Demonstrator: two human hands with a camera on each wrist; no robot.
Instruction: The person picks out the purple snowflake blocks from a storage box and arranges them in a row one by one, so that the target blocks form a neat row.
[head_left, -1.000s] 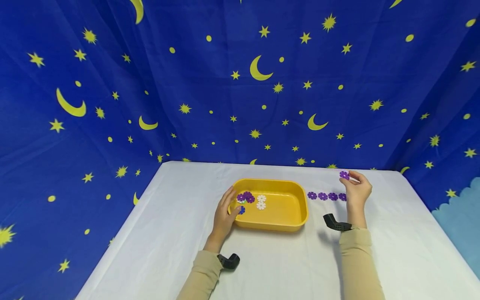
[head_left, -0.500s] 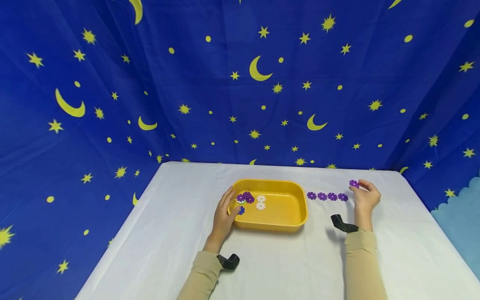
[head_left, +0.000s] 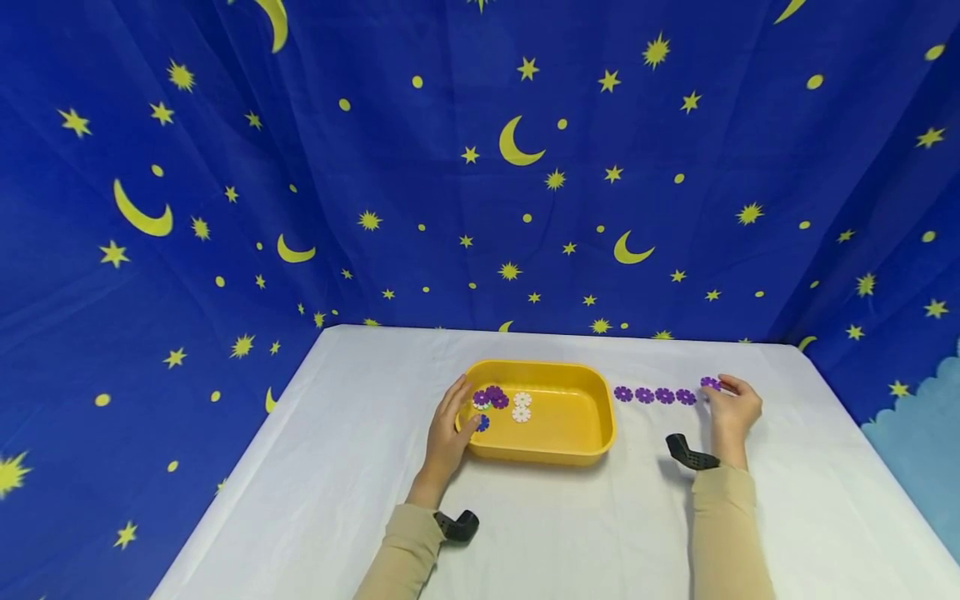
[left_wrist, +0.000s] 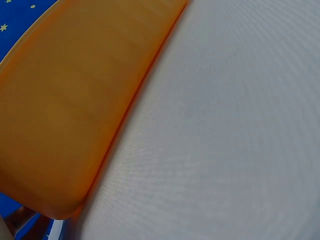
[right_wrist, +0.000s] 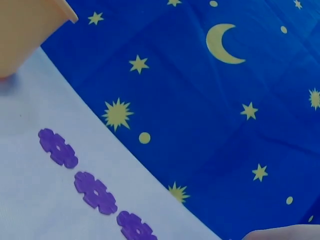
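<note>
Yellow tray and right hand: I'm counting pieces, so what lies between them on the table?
In the head view, a row of four purple flower pieces lies between the yellow tray and the right hand, which pinches a fifth piece.

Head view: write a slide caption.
Right hand pinches a purple flower disc near a row of four more; left hand holds the yellow tray.

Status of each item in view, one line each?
Yellow tray, upright, uncovered
Left grip, resting at tray's left end
Four-disc purple row, flat, lined up
Held purple disc, pinched, table contact unclear
Right grip, pinching that disc
White discs, flat in tray
Blue disc, partly hidden
Purple pile, overlapping in tray
</note>
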